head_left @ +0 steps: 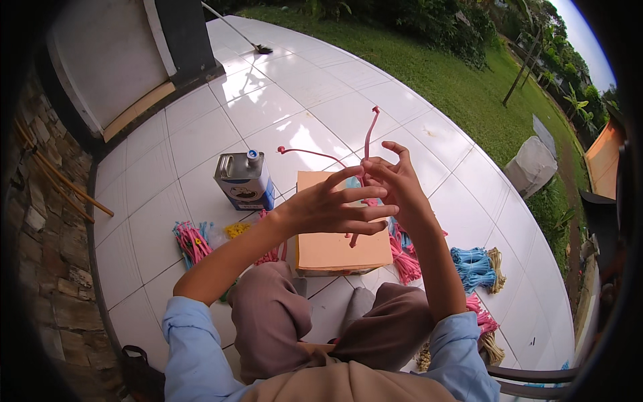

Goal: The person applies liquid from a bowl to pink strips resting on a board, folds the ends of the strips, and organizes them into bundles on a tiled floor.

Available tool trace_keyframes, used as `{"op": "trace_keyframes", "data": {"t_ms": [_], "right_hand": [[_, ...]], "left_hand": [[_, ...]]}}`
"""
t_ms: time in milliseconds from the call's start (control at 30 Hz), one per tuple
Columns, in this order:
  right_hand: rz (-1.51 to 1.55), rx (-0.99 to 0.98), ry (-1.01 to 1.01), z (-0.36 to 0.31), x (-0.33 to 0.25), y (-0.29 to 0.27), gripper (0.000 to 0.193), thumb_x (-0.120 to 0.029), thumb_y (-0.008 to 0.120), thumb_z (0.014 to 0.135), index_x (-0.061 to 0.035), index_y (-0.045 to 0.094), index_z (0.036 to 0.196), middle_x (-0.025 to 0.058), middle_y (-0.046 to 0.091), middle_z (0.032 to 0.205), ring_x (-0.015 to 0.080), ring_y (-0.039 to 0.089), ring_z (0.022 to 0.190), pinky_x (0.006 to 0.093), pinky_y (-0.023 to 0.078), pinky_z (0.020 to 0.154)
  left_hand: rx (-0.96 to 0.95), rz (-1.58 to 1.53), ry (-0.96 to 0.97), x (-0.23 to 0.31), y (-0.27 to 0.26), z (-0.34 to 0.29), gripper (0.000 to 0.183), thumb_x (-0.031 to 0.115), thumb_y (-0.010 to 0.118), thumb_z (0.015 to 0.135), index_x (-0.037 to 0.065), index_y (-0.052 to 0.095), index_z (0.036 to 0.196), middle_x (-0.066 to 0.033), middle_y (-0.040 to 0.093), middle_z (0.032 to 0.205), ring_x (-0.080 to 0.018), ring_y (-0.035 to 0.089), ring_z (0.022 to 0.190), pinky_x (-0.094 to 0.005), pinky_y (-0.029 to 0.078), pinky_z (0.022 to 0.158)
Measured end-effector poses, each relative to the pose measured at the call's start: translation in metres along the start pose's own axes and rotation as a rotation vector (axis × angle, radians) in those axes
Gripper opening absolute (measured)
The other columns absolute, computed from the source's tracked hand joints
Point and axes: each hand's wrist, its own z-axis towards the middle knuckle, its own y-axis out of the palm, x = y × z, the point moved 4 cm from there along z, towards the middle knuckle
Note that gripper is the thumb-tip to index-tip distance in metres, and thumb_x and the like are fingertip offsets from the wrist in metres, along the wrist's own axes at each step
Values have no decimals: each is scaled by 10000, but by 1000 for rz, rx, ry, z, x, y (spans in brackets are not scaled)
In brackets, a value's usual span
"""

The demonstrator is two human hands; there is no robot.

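Right hand (392, 177) pinches thin pink flexible strips (369, 134) above tan cardboard box's (335, 251) right edge, likely for steadiness; left hand (338, 206) half-spread, hold unclear.

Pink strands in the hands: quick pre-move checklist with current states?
1. Pink strands gripped: ok, the right hand pinches them, with one end sticking up and another out to the left.
2. Left hand grip: cannot tell, its fingers overlap the strands and hide the contact.
3. Strand ends gathered: not ok, they splay in different directions.
4. Cardboard box placed below the hands: ok, it sits in front of the person.
5. Metal can upright: ok, standing apart from the box.
6. Can's cap sealed tight: cannot tell.
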Motion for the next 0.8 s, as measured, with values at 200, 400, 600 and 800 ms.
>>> {"op": "trace_keyframes", "data": {"t_ms": [200, 400, 600, 800], "right_hand": [[-163, -178, 51, 20, 42, 2, 522, -132, 551, 893, -25, 276, 1324, 175, 582, 1080, 204, 601, 956, 307, 488, 853], [-300, -469, -146, -16, 37, -3, 741, -192, 651, 842, -13, 215, 1413, 170, 369, 1391, 272, 405, 1263, 376, 381, 1004], [158, -267, -260, -30, 6, 21, 569, -183, 501, 933, 2, 235, 1400, 165, 440, 1331, 257, 436, 1235, 368, 345, 1038], [73, -195, -368, -39, 7, 27, 558, -143, 514, 920, 22, 248, 1383, 183, 441, 1322, 276, 420, 1246, 382, 343, 1056]], "left_hand": [[-131, -89, -183, -28, -6, -33, 248, 409, 660, 734, 237, 529, 854, 69, 460, 1081, -131, 386, 1118, -413, 246, 1059], [-119, -280, -774, -47, -22, -30, 275, 284, 629, 804, 33, 536, 867, -67, 493, 862, -242, 494, 814, -377, 366, 794], [-58, -495, -976, -21, -41, -7, 130, 54, 534, 838, 21, 508, 961, -139, 553, 843, -336, 574, 752, -402, 452, 659], [-161, -572, -1086, 0, -33, 7, 228, 58, 513, 846, 56, 455, 1066, -152, 601, 727, -365, 610, 664, -445, 473, 547]]}}
